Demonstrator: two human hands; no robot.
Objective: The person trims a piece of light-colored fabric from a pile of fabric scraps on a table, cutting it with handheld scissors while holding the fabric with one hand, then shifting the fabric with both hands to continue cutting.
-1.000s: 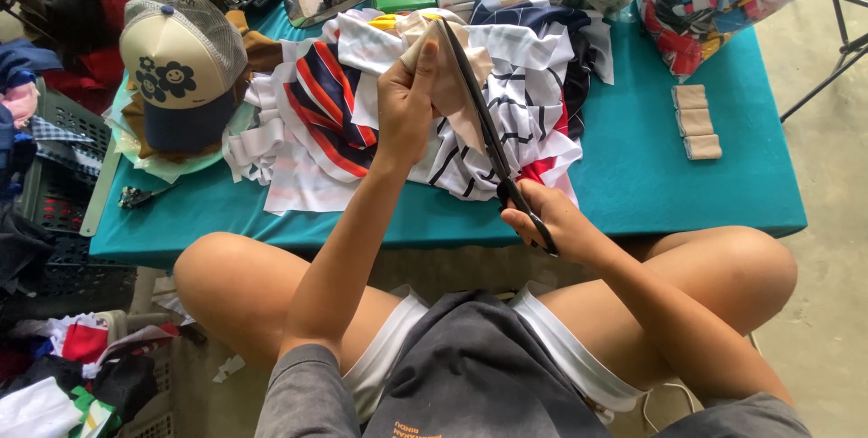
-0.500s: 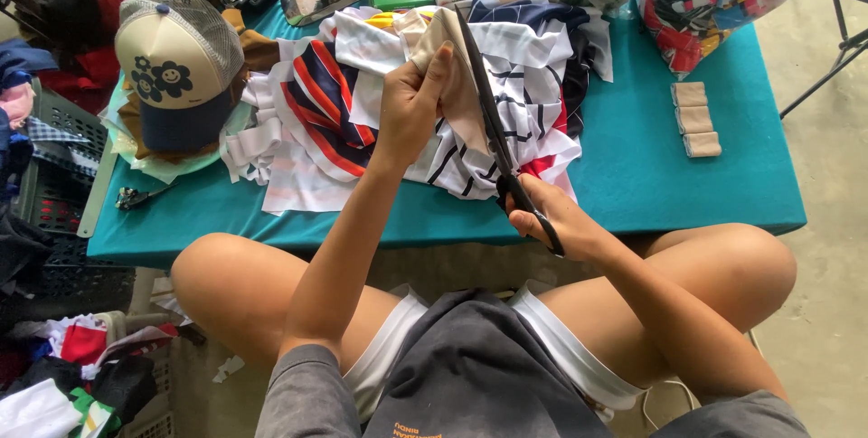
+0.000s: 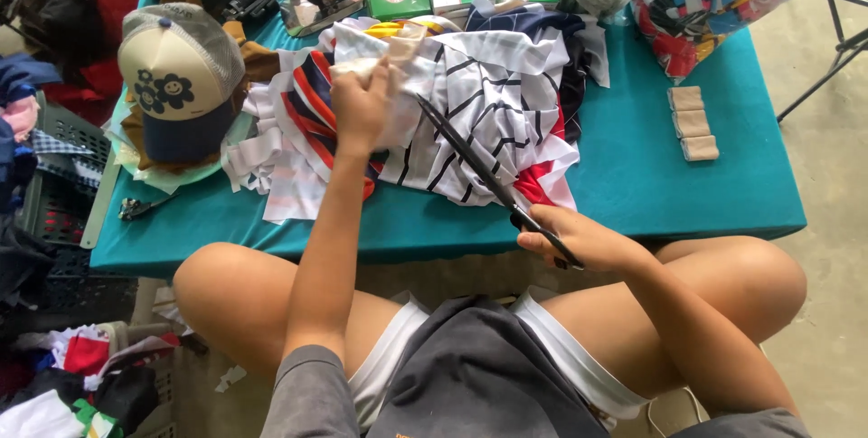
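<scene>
Fabric piece (image 3: 384, 85), pale cream with a tan edge, is being held up above the heap of striped cloth (image 3: 470, 113) that is lying on the teal tabletop (image 3: 651, 194). Left of the heap, a cream and navy cap (image 3: 176, 72) with flower faces is sitting on a brown pile, and a small metal tool (image 3: 136, 209) is lying near the tabletop's front edge. The left hand (image 3: 362, 103) is closing its fingers around the fabric piece, pinching it over the heap's left part. Long black scissors (image 3: 493, 180) are slanting from the fabric piece down to the right, crossing the heap's front. The right hand (image 3: 579, 239) is gripping the scissors' handles just off the tabletop's front edge. Right of the heap, three small beige pieces (image 3: 692, 122) are lying in a column.
</scene>
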